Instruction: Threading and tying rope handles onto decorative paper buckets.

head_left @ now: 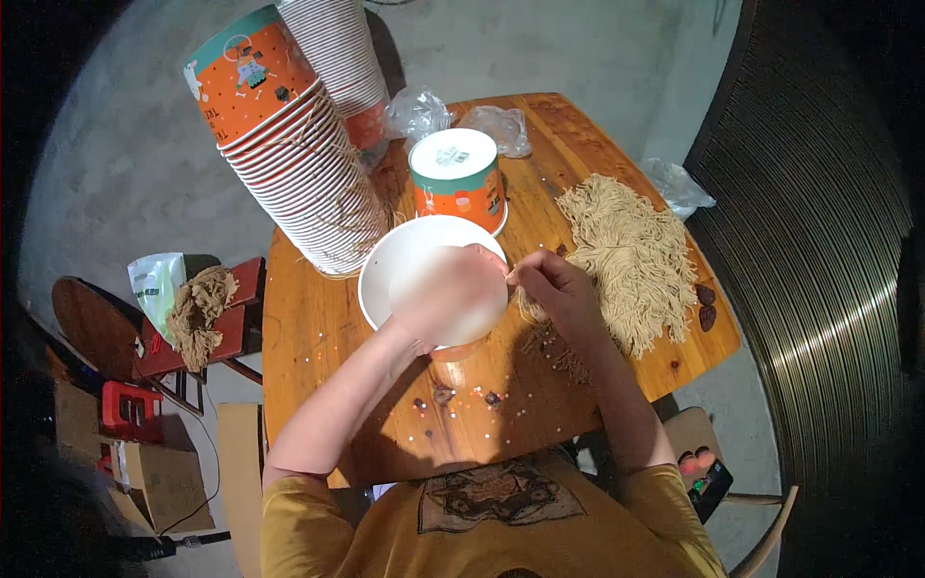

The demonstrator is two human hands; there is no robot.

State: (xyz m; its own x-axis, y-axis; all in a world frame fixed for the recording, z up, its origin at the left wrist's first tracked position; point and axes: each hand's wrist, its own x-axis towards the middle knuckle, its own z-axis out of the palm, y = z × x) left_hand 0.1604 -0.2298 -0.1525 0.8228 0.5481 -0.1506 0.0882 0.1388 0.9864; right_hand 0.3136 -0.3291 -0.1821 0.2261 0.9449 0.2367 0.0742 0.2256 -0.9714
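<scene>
A wide paper bucket (382,275), white inside, stands on the wooden table in front of me with its mouth up. My left hand (448,294) is over its opening, but a blur covers most of it, so its grip does not show. Just off the bucket's right rim, my right hand (559,289) is closed in a pinch, thumb against forefinger. What lies between those fingertips is too small to make out. Beside the right hand spreads a pile of beige cotton strings (631,260), with a few loose strands under the wrist.
A tall leaning stack of orange paper buckets (308,183) rises at the left. Behind my bucket, another orange bucket (458,197) sits upside down near crumpled clear plastic bags (419,116). Small beads and dark bits (493,398) dot the table's near part. Two dark red pieces (707,318) lie at right.
</scene>
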